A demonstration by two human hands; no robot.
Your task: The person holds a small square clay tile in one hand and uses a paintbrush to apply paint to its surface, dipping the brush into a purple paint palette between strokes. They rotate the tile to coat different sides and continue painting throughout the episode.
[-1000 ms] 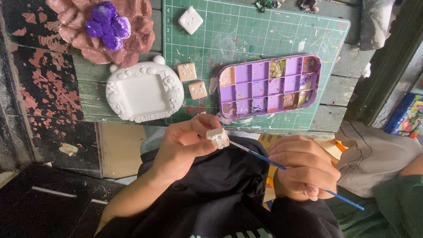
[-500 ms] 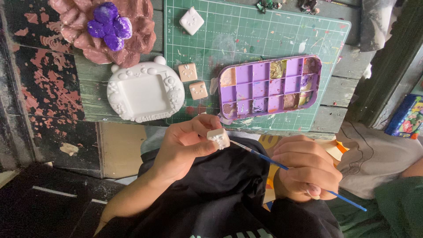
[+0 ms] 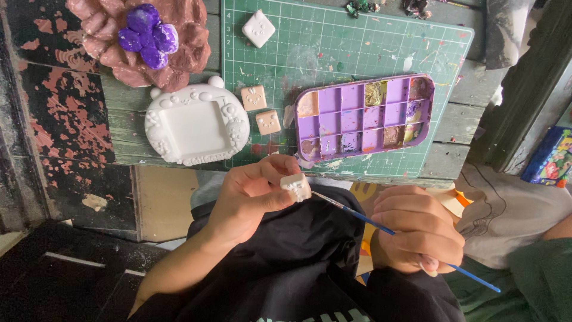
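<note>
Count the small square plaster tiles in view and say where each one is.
4: a white tile on the green cutting mat's top corner, two tan tiles beside the white frame, one in the left hand. Others may be hidden.

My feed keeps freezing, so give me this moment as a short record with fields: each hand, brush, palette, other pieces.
left hand: pinches a small white cube
right hand: grips a blue-handled paintbrush, tip at the cube
palette: purple, on the green cutting mat
other pieces: white frame, two tan cubes, white cube, pink flower with purple centre
</note>
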